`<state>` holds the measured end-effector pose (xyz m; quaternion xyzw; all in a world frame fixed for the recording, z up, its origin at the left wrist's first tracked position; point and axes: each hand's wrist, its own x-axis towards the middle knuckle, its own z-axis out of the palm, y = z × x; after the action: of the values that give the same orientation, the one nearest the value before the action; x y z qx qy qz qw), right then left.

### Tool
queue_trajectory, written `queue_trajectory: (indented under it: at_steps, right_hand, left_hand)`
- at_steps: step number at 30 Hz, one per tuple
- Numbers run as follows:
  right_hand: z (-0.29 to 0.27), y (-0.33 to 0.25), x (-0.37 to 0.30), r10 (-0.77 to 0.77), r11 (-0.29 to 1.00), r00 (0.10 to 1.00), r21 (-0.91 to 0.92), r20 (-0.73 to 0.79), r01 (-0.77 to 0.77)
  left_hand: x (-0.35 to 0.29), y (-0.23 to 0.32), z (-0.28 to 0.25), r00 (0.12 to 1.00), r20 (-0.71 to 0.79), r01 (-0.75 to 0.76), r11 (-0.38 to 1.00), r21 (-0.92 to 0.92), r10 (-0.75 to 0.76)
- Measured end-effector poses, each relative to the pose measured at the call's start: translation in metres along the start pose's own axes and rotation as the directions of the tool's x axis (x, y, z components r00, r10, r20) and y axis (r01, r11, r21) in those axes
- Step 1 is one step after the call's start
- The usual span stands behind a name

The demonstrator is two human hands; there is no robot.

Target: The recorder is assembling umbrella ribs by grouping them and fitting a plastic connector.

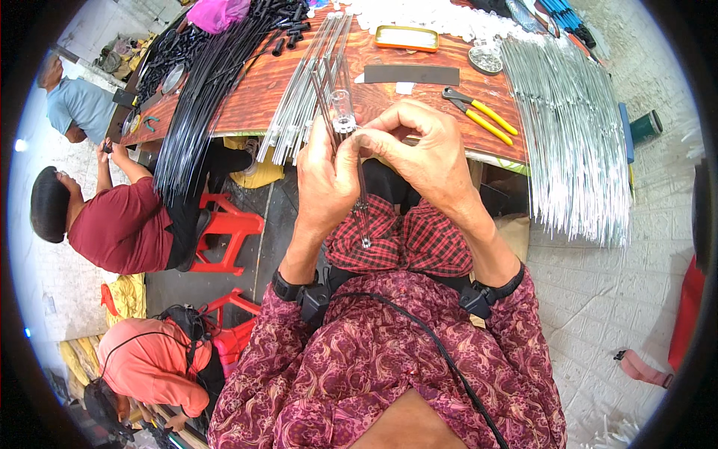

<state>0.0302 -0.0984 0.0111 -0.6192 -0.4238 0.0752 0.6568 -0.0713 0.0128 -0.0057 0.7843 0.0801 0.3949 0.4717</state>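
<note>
A clear plastic tube-shaped piece [342, 105] stands upright between my hands, over my lap. Several thin dark metal rods [362, 213], like umbrella ribs, pass by it and hang down toward my knees. My left hand [323, 173] is closed around the rods just below the tube. My right hand [426, 153] meets it from the right, thumb and forefinger pinched at the base of the tube. What lies between those fingertips is too small and covered to make out.
On the wooden table [407, 112] lie yellow-handled pliers [482, 116], a dark flat strip [411, 74], an orange-rimmed tin [406, 37] and a round dish [486, 60]. Bundles of silver rods [572, 142] and black rods [209, 97] overhang its edge. People sit at left near red stools [232, 232].
</note>
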Motion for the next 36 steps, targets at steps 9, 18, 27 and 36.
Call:
queue_trajectory:
  at_steps: [9, 18, 27, 36]
  right_hand:
    - [0.005, -0.011, -0.006, -0.070, 0.959, 0.995, -0.279, -0.073, 0.047]
    - [-0.011, -0.011, -0.003, -0.194, 0.902, 0.979, -0.401, -0.053, 0.157]
    - [-0.098, 0.057, -0.014, -0.166, 0.521, 0.982, -0.853, -0.088, 0.011]
    - [-0.131, 0.080, -0.030, -0.079, 0.455, 0.996, -0.891, -0.034, 0.005]
  left_hand:
    - [-0.007, 0.004, 0.005, 0.997, -0.036, -0.060, 0.976, 0.211, 0.069]
    - [0.006, 0.000, 0.015, 0.996, 0.000, -0.083, 0.974, 0.209, 0.085]
    - [0.013, -0.008, -0.006, 0.908, 0.416, 0.250, 0.863, -0.439, -0.051]
    - [0.000, -0.001, -0.006, 0.866, 0.498, 0.320, 0.807, -0.496, -0.037]
